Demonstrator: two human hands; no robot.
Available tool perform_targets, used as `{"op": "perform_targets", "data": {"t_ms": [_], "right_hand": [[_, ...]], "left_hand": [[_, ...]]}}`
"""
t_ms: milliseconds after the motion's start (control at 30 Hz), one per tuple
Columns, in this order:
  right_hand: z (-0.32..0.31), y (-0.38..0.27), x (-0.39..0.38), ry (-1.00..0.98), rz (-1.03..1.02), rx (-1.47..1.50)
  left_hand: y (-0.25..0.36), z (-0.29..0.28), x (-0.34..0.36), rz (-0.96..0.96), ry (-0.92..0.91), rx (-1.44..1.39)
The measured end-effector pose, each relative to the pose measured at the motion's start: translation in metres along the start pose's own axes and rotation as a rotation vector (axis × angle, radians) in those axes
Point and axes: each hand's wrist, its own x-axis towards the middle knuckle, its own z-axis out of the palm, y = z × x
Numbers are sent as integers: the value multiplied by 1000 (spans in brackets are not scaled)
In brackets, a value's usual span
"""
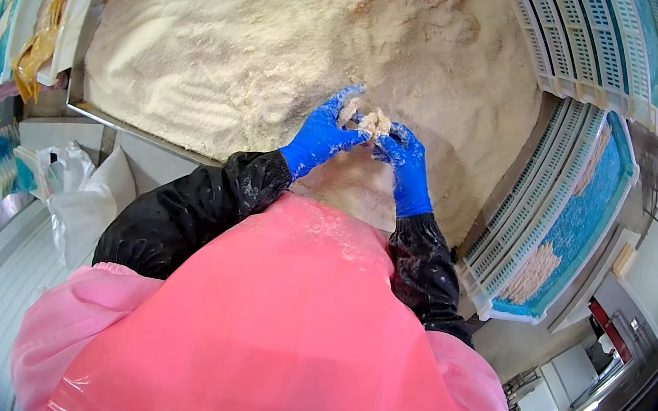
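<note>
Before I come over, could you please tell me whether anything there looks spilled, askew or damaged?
Only mildly: pale powder speckles the pink apron and both black sleeves, outside the metal tray that holds most of it. Nothing else clearly stands out.
</note>
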Motion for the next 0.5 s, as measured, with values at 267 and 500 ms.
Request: {"op": "perform_targets", "data": {"t_ms": [267, 500], "right_hand": [[17, 1, -7, -80, 34, 465], [23, 14, -4, -95, 25, 600]], "left_hand": [[10, -11, -15, -226, -86, -305], [10, -12, -21, -171, -99, -505]]}}
